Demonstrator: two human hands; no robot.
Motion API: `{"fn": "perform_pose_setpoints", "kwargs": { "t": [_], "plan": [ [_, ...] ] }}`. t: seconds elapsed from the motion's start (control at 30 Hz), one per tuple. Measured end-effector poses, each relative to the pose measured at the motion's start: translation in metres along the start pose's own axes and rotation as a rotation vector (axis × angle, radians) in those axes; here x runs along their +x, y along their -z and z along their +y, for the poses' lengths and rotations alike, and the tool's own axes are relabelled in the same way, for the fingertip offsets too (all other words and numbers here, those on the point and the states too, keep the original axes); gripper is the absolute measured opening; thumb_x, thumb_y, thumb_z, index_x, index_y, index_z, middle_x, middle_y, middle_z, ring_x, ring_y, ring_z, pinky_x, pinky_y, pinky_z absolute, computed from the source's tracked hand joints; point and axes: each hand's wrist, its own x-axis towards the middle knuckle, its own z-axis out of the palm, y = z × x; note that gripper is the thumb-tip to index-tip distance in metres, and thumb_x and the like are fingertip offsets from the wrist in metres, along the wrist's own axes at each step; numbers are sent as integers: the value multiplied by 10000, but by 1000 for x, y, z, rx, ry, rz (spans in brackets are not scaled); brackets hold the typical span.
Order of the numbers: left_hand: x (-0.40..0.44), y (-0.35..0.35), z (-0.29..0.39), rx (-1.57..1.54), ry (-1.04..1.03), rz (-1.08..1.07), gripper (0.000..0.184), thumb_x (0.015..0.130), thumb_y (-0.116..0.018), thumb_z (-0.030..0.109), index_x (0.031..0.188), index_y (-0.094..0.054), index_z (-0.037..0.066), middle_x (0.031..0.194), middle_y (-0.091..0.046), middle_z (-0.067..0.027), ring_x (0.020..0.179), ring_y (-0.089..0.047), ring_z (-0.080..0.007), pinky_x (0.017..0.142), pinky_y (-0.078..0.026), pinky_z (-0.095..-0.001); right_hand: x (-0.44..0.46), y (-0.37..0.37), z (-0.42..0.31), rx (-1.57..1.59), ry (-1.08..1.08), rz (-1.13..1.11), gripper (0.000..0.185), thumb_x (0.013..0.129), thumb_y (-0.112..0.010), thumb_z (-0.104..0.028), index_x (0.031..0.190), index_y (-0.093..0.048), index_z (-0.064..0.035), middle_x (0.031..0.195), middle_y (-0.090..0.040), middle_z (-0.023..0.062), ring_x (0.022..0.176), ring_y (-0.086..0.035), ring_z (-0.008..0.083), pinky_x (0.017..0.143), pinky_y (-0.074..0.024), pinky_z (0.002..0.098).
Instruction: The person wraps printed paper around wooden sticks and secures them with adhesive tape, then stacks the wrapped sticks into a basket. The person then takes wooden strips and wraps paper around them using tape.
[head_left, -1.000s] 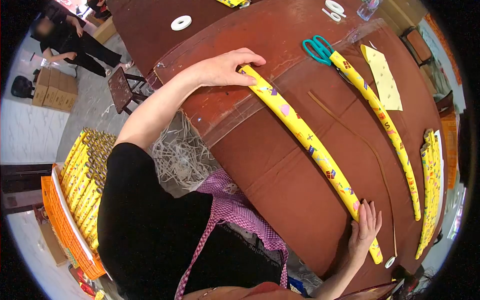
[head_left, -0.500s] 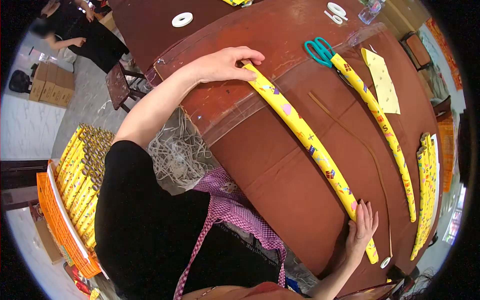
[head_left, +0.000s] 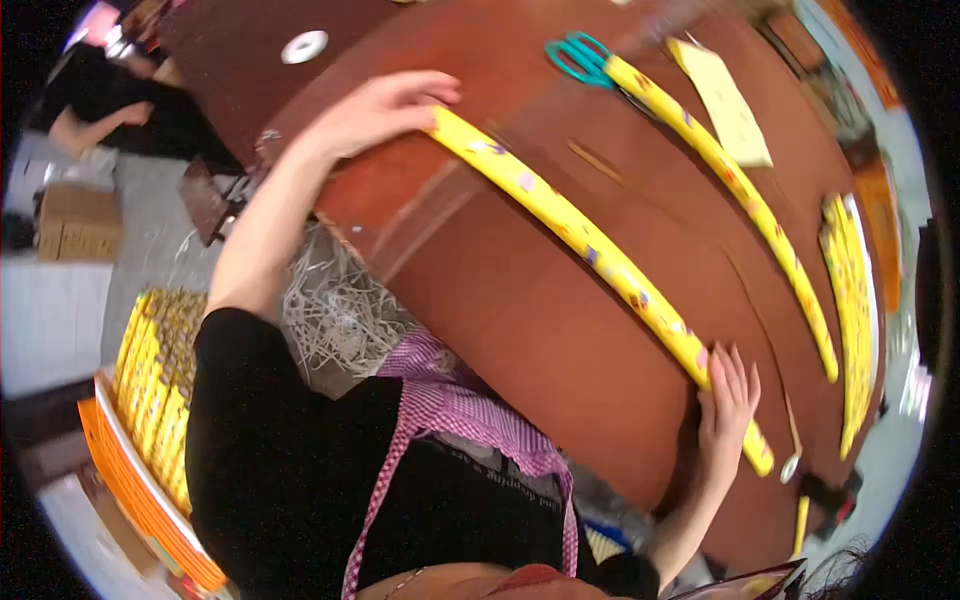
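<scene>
Wearer's two hands (head_left: 385,112), one pair of scissors (head_left: 580,60), one pale yellow sheet (head_left: 728,108)

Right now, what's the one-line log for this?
left hand: at one end of long yellow roll | right hand: near other end | teal-handled scissors: on table, unheld

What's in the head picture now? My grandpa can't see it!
A person's left hand and right hand touch a long yellow patterned roll on a brown table. Beyond it lie another yellow roll and teal-handled scissors. Left, an orange crate holds many yellow rolls.
</scene>
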Motion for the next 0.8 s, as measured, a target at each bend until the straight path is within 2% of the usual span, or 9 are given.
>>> {"fn": "perform_pose_setpoints", "kwargs": {
  "t": [0.23, 0.3, 0.33, 0.4, 0.47, 0.53, 0.67, 0.73, 0.8],
  "plan": [
    [1, 4, -7, -203, -44, 45, 384, 940, -549, 90, 1314, -530, 8, 1289, -583, -113, 1172, -557, -201, 995, -439, -321, -1, -1, -1, -5, -52, 66, 546, 796, -656, -66, 1319, -548, -180, 1361, -550, 46, 1308, -465, 283, 1112, -270, 499],
    [-3, -5, 5, 598, -305, 374, 342, 947, -531, 111, 1277, -568, 32, 1298, -583, -116, 1183, -555, -262, 990, -434, -352, -2, -2, -1, 11, -24, 90, 565, 795, -675, -76, 1326, -541, -217, 1357, -555, 25, 1300, -474, 276, 1107, -282, 505],
    [-4, -16, 18, 597, -313, 366, 342, 947, -531, 111, 1277, -568, 32, 1298, -583, -116, 1183, -555, -262, 990, -434, -352, -4, -3, 0, 11, -35, 92, 565, 795, -675, -76, 1326, -541, -217, 1357, -555, 25, 1300, -474, 276, 1107, -282, 505],
    [-4, -57, 51, 950, -712, 310, 386, 902, -601, 134, 1279, -572, 63, 1325, -567, -102, 1237, -511, -297, 1022, -395, -409, -3, -4, 0, 12, -25, 108, 590, 786, -690, -82, 1333, -533, -238, 1354, -558, 12, 1296, -478, 271, 1107, -287, 508],
    [-8, -97, 66, 1067, -732, 206, 509, 830, -686, 199, 1305, -553, 78, 1362, -541, -82, 1289, -461, -285, 1045, -354, -464, -2, -3, 0, 16, -18, 114, 586, 790, -687, -85, 1334, -532, -238, 1353, -560, 11, 1295, -480, 268, 1107, -287, 508],
    [0, -122, 75, 1032, -823, 49, 612, 791, -716, 270, 1341, -518, 90, 1377, -528, -57, 1315, -434, -267, 1057, -325, -496, -4, -3, 0, 14, -20, 116, 583, 794, -685, -87, 1336, -532, -238, 1351, -561, 10, 1293, -482, 265, 1108, -286, 509],
    [21, -158, 91, 982, -934, -117, 623, 806, -698, 290, 1367, -492, 116, 1363, -533, -68, 1311, -432, -289, 1060, -324, -511, -4, -3, 1, 17, -25, 113, 578, 800, -682, -94, 1339, -532, -241, 1352, -561, 6, 1296, -481, 258, 1112, -285, 503],
    [32, -168, 87, 956, -955, -258, 598, 818, -678, 298, 1373, -496, 168, 1400, -508, -50, 1323, -420, -297, 1092, -290, -513, -4, -3, 1, 12, -27, 115, 577, 802, -680, -96, 1340, -532, -242, 1352, -562, 5, 1297, -480, 257, 1112, -285, 501],
    [38, -174, 79, 935, -990, -263, 540, 823, -671, 259, 1343, -531, 217, 1353, -542, -60, 1303, -442, -295, 1080, -303, -523, -4, -1, 0, 33, -26, 95, 530, 826, -637, -65, 1332, -545, -190, 1341, -571, 37, 1300, -477, 290, 1121, -269, 513]
  ]
}}
